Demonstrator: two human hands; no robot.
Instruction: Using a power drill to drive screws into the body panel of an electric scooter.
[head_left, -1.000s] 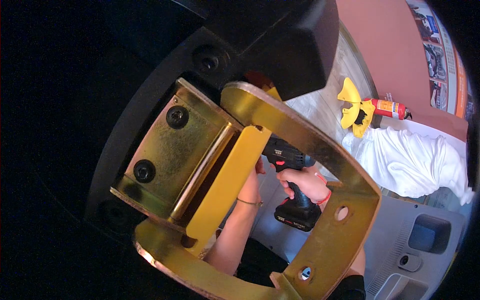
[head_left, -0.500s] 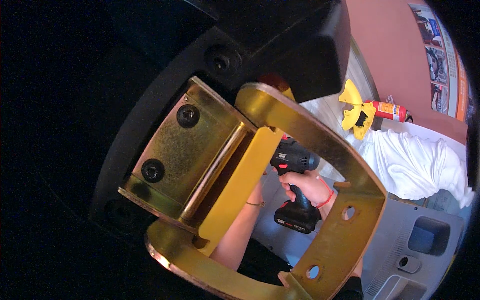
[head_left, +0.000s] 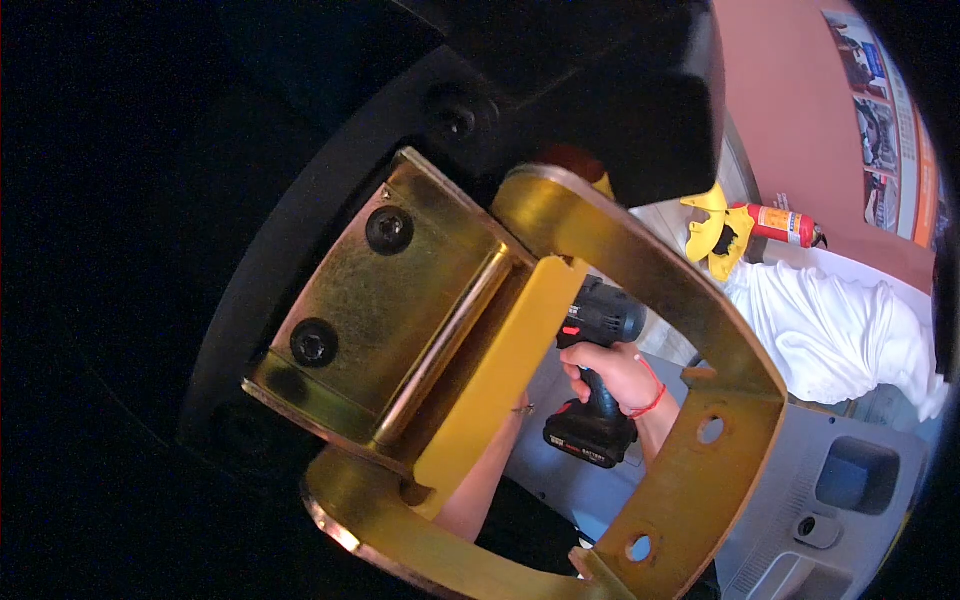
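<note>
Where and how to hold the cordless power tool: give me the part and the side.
The cordless power tool is probably best gripped by its handle, coming from picture right, where the right hand wraps it. That is the narrow stretch between the bulkier upper body and battery; the yellow plate covers the body's left end.

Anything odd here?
The bracket crosses the view oddly close, hiding part of the drill in the right hand. White cloth at right looks bunched rather than folded. No spill visible.
</note>
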